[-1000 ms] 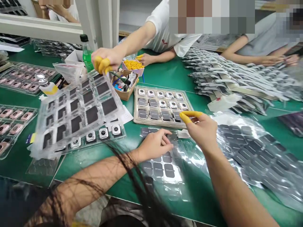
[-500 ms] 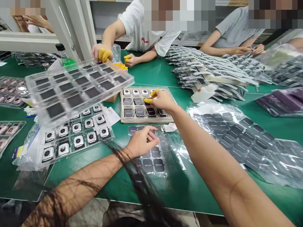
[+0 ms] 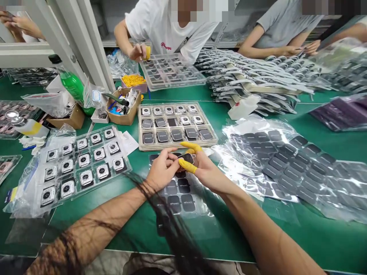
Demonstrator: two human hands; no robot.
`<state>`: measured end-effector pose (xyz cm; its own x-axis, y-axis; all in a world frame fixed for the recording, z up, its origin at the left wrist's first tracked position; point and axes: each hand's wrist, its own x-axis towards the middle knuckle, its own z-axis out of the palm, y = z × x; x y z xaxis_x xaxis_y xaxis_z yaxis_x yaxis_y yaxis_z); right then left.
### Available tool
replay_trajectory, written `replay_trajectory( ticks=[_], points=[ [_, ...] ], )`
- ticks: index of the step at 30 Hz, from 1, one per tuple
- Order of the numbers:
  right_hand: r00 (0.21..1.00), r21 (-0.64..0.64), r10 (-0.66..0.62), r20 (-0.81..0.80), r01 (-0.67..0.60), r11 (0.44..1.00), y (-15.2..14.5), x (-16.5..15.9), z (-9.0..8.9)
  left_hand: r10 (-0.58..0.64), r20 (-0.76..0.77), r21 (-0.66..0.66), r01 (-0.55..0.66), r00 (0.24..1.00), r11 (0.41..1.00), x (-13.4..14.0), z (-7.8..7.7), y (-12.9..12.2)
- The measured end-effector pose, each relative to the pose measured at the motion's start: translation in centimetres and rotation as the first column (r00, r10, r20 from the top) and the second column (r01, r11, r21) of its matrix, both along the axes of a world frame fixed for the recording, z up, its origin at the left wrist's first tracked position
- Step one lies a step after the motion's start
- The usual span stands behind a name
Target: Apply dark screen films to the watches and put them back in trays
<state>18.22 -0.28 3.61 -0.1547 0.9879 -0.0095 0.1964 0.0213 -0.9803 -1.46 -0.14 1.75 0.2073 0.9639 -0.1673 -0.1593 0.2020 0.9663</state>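
My right hand [image 3: 205,168], with yellow finger cots on thumb and index finger, grips a dark-faced smartwatch case [image 3: 187,157]. The fingertips of my left hand [image 3: 161,169] close against the same case from the left; part of it is hidden by the fingers. Under both hands lies a clear sheet of dark square screen films [image 3: 180,203] with white lettering. Just beyond stands a plastic tray [image 3: 179,146] of watch cases. Its front row and two middle-row cases show dark faces, others show their backs, and one middle slot holds no case.
At left lies another tray of watch cases [image 3: 84,159], backs up. Film sheets [image 3: 286,164] and a pile of grey straps [image 3: 246,76] spread on the right. A box of small items [image 3: 123,109] and a green bottle [image 3: 71,86] stand behind. A co-worker's hand [image 3: 139,51] touches a clear-lidded tray [image 3: 174,72].
My right hand has drawn back from the tray with a watch case and met my left hand above the film sheet. The co-worker's tray has moved from the left to the far side.
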Motion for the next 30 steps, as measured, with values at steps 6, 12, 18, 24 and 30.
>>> replay_trajectory(
  ticks=[6,12,18,24,30],
  points=[
    [0.949,-0.158,-0.272,-0.160,0.248,0.956,0.3,-1.1,-1.4,0.025,0.031,-0.017,-0.025,0.999,1.000,-0.1,0.4,0.1],
    [0.980,-0.051,-0.187,-0.063,0.183,0.982,0.5,0.1,-2.2,-0.074,-0.085,0.008,0.075,0.994,0.997,-0.7,0.6,0.0],
    [0.980,0.022,-0.188,0.062,0.187,0.982,-0.5,-1.2,-0.8,-0.061,-0.127,-0.006,0.061,0.990,0.998,-0.8,0.9,0.0],
    [0.961,0.152,-0.274,-0.028,0.275,0.949,-1.8,2.2,2.2,0.020,-0.109,-0.016,-0.022,0.994,1.000,-0.6,1.7,0.0],
    [0.726,0.098,-0.424,0.541,0.447,0.889,-3.0,9.8,1.5,0.028,-0.087,-0.027,-0.030,0.996,0.999,-0.5,1.9,0.2]
  ],
)
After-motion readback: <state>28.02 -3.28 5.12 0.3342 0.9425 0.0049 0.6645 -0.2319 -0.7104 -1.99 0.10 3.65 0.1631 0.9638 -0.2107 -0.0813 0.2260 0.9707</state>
